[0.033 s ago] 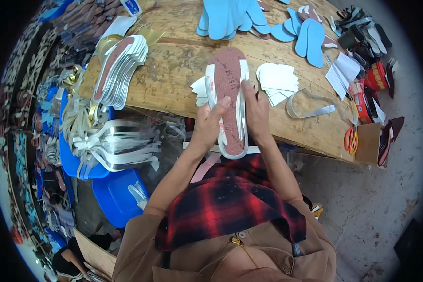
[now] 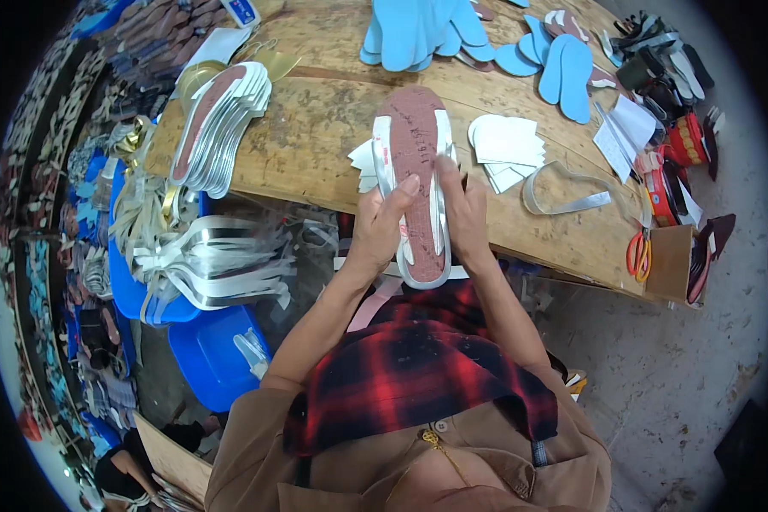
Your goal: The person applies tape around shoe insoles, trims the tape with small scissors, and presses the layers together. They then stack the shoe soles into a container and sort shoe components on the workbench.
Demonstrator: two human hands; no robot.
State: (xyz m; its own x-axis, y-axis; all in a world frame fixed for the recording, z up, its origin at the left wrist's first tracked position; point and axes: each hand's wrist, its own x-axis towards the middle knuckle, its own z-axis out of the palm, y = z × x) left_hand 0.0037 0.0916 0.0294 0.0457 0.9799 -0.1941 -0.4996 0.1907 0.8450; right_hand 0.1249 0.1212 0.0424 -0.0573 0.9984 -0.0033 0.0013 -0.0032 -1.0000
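Above the table's near edge I hold an insole board (image 2: pixel 416 154), its sole-shaped face dusty maroon with handwritten marks. White and silvery strip is folded over its edges on both sides. My left hand (image 2: pixel 377 226) grips the left edge, with the thumb lying on the maroon face and the fingers hidden beneath. Along the right edge, my right hand (image 2: pixel 466 213) is closed on the rim, its thumb pressing on the folded strip; the fingertips are partly hidden. Flat white pieces (image 2: pixel 508 145) lie to the right of the insole board, and more (image 2: pixel 363 160) show at its left.
A fanned stack of edged insole boards (image 2: pixel 218 128) stands on the wooden table (image 2: pixel 316 115) at left. Blue insoles (image 2: pixel 401 34) lie at the far side. Rightward are a silvery strip loop (image 2: pixel 572 205), orange-handled scissors (image 2: pixel 638 254) and a cardboard box (image 2: pixel 670 260). Blue tubs (image 2: pixel 209 358) stand below left.
My right thumb has slid a little toward me along the insole board's right edge. The left hand keeps its grip in nearly the same place.
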